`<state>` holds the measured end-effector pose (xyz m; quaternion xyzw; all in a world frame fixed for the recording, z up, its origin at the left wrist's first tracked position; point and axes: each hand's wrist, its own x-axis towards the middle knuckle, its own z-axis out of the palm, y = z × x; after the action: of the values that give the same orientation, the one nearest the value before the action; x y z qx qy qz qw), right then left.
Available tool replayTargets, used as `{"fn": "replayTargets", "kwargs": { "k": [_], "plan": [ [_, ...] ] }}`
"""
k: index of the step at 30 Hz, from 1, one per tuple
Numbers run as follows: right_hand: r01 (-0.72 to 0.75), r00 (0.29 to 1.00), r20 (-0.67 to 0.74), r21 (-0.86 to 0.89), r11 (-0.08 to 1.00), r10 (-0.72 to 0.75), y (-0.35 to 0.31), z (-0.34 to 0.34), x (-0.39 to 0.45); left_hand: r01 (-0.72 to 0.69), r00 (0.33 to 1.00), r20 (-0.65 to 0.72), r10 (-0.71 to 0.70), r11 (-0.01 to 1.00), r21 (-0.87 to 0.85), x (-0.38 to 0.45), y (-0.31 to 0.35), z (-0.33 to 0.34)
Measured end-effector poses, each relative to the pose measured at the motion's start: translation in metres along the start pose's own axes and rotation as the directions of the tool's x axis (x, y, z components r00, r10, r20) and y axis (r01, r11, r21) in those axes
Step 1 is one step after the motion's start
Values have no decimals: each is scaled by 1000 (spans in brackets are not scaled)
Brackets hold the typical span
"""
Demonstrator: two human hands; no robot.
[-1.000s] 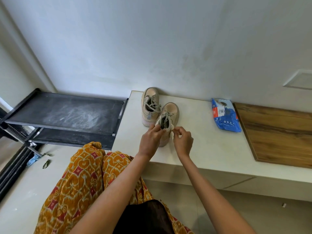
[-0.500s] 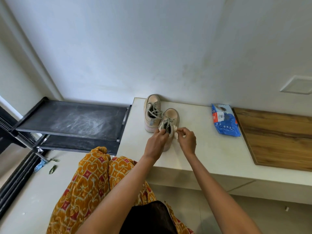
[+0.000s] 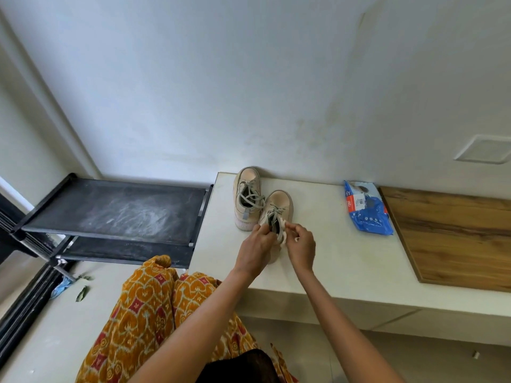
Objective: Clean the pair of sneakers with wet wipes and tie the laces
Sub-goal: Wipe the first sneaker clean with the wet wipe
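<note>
Near sneaker (image 3: pixel 279 205) on white surface (image 3: pixel 331 244), just right of far sneaker (image 3: pixel 246 197). Left hand (image 3: pixel 255 248) and right hand (image 3: pixel 301 244) pinching soft, limp laces (image 3: pixel 280 234). Light, likely to slide; best gripped near lace ends.

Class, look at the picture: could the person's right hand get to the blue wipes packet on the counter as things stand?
Probably yes: bare counter lies between the right hand and the wipes packet, but that hand must first release the lace.
</note>
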<state>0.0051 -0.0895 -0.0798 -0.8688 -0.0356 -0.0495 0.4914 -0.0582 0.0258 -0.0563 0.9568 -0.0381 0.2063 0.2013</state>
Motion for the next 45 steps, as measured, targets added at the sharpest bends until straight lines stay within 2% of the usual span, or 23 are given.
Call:
{"fn": "replayTargets", "kwargs": {
  "k": [3,7,10,14,17,20,24,29,34,38,42,45],
  "plan": [
    [-51,998,19,-99,994,53,17,-12,21,-38,999,11,38,999,13,9,8,2],
    [-164,984,49,-93,982,169,13,-20,61,-28,1000,-4,28,1000,14,16,16,14],
    [-97,995,-8,-131,987,97,5,-15,56,-15,1000,-16,15,1000,13,16,15,20],
    [34,998,-58,-93,995,-40,24,-17,12,-33,999,-40,33,999,10,13,12,24],
    [-68,997,-27,-87,994,66,35,-23,20,-65,997,-42,66,998,19,13,11,23],
    [-161,987,-26,40,986,162,12,-17,49,-71,996,-49,71,997,10,13,10,22],
    [-49,997,-58,118,992,56,-18,-9,52,-71,996,-48,71,997,-12,12,9,23],
    [83,991,-113,134,987,-68,-1,-12,13,-71,997,-30,71,997,-25,12,7,22],
    [-104,993,-51,85,991,109,10,-20,36,-54,998,-19,54,998,-15,13,11,17],
    [-53,994,-87,103,993,62,-6,-16,30,-84,996,-19,84,996,-11,11,11,14],
    [30,987,-158,226,974,6,3,-10,-18,-89,995,-49,87,995,-37,9,10,16],
    [-42,989,-130,234,971,74,15,-10,-31,-85,996,-41,84,996,-28,9,11,16]
  ]
}}
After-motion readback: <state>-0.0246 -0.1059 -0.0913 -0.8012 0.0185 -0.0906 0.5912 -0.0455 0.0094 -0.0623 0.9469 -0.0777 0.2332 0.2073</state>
